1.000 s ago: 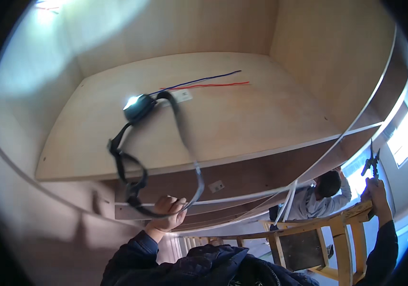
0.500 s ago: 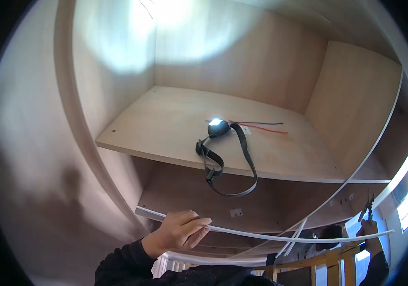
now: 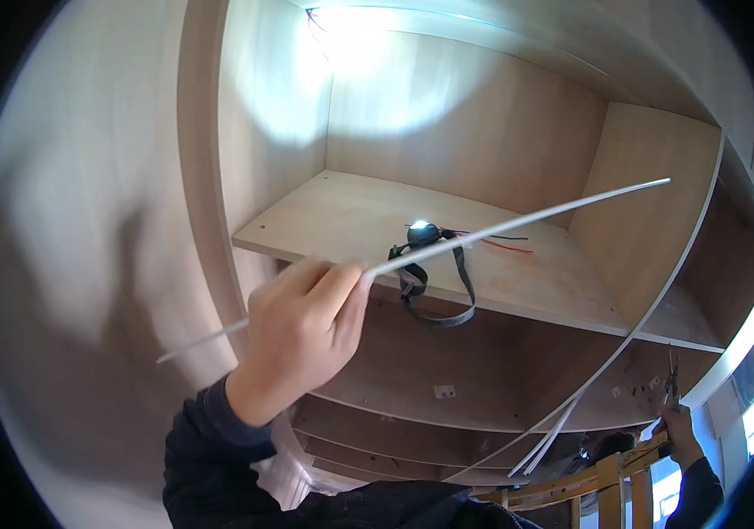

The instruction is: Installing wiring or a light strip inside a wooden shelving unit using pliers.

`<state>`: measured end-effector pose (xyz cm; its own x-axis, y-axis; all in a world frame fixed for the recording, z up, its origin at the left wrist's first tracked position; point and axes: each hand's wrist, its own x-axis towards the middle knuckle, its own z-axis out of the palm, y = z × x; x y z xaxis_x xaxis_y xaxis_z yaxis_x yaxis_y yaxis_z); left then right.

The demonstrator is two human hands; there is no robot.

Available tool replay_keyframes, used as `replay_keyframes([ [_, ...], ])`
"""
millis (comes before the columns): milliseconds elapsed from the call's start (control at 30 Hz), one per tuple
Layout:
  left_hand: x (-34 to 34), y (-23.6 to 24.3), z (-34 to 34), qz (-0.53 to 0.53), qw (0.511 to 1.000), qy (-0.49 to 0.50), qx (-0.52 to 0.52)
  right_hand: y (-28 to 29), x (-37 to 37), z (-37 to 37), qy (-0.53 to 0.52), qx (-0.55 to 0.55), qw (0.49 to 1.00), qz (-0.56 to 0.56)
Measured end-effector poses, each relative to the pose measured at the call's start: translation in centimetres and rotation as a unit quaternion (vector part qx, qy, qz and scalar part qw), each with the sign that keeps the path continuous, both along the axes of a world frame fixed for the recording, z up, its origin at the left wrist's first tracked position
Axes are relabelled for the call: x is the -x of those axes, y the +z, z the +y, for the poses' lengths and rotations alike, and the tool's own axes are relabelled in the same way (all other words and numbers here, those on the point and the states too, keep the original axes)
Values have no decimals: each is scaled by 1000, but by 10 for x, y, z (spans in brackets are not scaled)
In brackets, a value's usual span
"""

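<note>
My left hand [image 3: 306,331] is closed round a long, thin white strip [image 3: 518,220]. The strip slants upward to the right across the front of an open wooden cabinet, and its short end sticks out to the left of my fist. Far to the right, my right hand [image 3: 682,434] grips a pair of pliers [image 3: 672,381] with the jaws pointing up, beside the top of a wooden ladder. Behind the strip, a lit headlamp [image 3: 423,234] lies on the shelf, its black strap [image 3: 463,304] hanging over the front edge.
A red wire [image 3: 509,248] and a dark wire [image 3: 511,236] lie on the shelf [image 3: 306,212]. More white strips [image 3: 546,445] lean below the cabinet divider. The yellow wooden ladder [image 3: 610,485] stands at lower right. Thin wires [image 3: 311,16] show at the cabinet's upper left corner.
My left hand has risen with the white strip. The strip's right end has swung up from near my right hand to in front of the cabinet's right side. The view has shifted slightly.
</note>
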<state>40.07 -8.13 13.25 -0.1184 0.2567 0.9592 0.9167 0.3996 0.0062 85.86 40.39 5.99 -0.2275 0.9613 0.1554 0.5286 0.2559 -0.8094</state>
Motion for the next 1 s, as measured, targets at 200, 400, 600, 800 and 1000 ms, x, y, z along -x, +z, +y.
replay_keyframes([
  [200, 7, 63, 42, 83, 983, 144, 73, -8, -31, 24, 17, -21, 1000, -5],
  [400, 42, 112, 96, 84, 957, 201, 191, 6, -2, -4, 11, -7, 1000, -9],
  [600, 107, 126, 158, 105, 943, 169, 268, 2, -9, 8, -21, 17, 1000, -12],
  [800, 179, 103, 250, 94, 941, 65, 319, -14, -42, 19, -13, 2, 1000, -6],
  [1000, 266, 68, 280, 44, 921, -5, 386, -11, -17, 17, 43, -43, 998, 2],
])
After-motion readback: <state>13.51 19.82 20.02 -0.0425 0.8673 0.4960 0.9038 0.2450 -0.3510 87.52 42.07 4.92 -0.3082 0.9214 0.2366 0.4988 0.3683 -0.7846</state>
